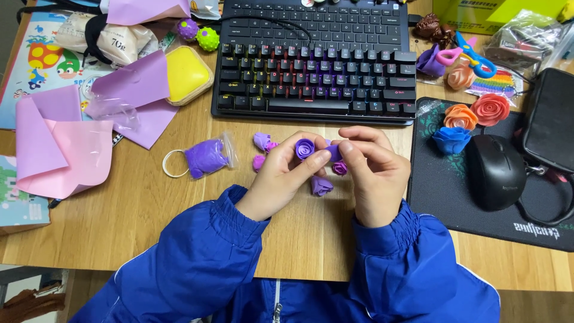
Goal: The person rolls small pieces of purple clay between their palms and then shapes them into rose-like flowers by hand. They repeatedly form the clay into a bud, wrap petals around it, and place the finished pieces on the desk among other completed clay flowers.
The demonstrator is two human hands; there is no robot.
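My left hand (286,173) pinches a small purple clay rose (305,148) between thumb and fingers, its spiral facing up. My right hand (373,170) grips the other end of the same purple clay piece (333,152). Both hands hover over a wooden desk (137,203), just in front of a black keyboard (317,72). Small purple and magenta clay rosebuds lie around the hands: one (262,141) to the left, one (258,161) below it, one (321,186) under the hands and one (340,168) by my right thumb. A plastic bag of purple clay (206,157) lies further left.
Orange (460,116), red (490,109) and blue (451,140) clay roses sit on a dark mouse pad (442,191) beside a black mouse (495,171). Pink and lilac paper sheets (60,143), a yellow clay tub (186,75), a ring (174,164) and scissors (469,54) lie about.
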